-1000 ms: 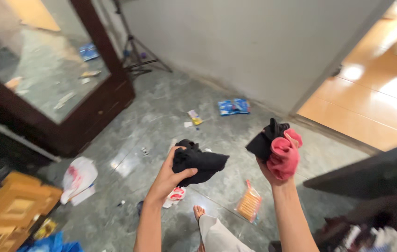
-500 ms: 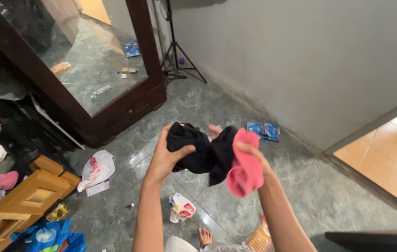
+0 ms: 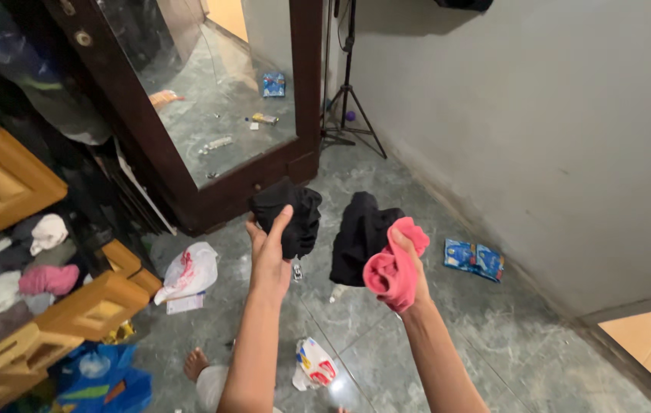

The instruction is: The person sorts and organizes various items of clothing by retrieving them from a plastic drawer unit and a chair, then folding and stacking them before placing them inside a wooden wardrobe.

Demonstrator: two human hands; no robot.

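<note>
My left hand is raised in front of me and grips a bunched black cloth. To its right, my right hand holds a second black cloth together with a pink cloth; the pink one wraps over my fingers and the black one hangs down on its left. The two bundles are a little apart. Both forearms reach up from the bottom of the view.
A dark wooden wardrobe door with a mirror stands open at the left, next to wooden drawers with rolled clothes. A white plastic bag, a crumpled wrapper, blue packets and a tripod are on the green floor.
My hands have drawn apart, each with its own bundle, where half a second ago the cloths were pressed together. The view has swung left towards the wardrobe and drawers.
</note>
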